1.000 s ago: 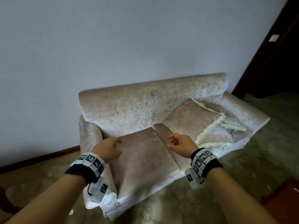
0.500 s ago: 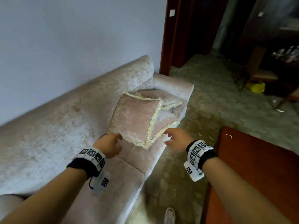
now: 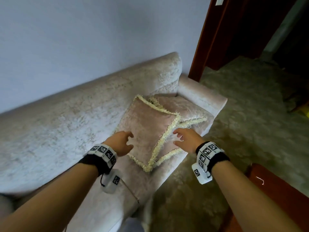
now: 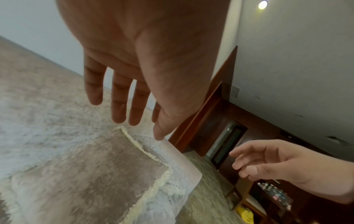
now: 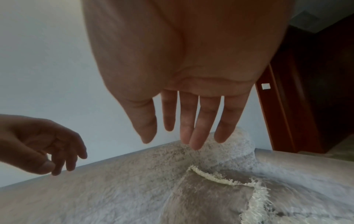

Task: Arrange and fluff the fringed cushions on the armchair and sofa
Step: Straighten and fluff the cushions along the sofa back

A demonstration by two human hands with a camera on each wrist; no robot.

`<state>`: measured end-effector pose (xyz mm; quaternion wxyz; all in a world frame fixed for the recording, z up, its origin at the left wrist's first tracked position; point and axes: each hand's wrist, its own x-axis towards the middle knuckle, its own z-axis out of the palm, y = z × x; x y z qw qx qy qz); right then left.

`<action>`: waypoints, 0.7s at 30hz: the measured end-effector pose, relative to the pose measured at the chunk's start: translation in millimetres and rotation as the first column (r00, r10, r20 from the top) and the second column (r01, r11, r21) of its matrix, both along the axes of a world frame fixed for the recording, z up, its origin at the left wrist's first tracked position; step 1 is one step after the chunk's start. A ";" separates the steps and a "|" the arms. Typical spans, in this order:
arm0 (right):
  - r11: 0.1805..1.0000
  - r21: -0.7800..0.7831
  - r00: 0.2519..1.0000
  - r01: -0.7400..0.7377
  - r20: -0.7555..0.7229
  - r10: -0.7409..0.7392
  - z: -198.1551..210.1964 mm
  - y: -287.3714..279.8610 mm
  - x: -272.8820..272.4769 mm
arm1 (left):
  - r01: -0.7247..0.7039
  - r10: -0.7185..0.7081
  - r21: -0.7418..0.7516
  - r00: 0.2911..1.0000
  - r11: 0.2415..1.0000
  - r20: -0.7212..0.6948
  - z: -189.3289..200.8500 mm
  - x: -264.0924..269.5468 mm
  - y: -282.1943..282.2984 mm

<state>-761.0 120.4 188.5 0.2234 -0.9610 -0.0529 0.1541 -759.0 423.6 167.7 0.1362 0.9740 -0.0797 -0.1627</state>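
Left hand [image 3: 120,142], right hand [image 3: 187,138] both loose, empty, flanking top cushion [image 3: 147,126] on sofa [image 3: 75,118]; left nearer.

open air above the top cushion [image 3: 147,124], sofa backrest [image 3: 103,97] behind, armrest [image 3: 202,96] beyond
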 end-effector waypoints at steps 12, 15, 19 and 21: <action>0.952 -0.238 0.977 -0.195 -0.131 0.167 -40.7 -2.5 201.9 | -0.175 0.175 0.013 0.972 0.984 -0.155 -92.2 176.9 -2.0; 0.934 -0.280 0.973 -0.224 -0.126 0.195 -49.3 -6.6 246.0 | -0.184 0.183 0.017 0.961 0.983 -0.209 -115.1 209.0 -3.3; 0.909 -0.307 0.952 -0.281 -0.208 0.224 -68.7 -1.5 303.1 | -0.221 0.218 0.017 0.939 0.975 -0.267 -145.9 234.8 2.9; 0.884 -0.327 0.931 -0.334 -0.258 0.256 -84.3 6.9 334.8 | -0.279 0.274 0.023 0.921 0.960 -0.278 -162.9 246.8 9.9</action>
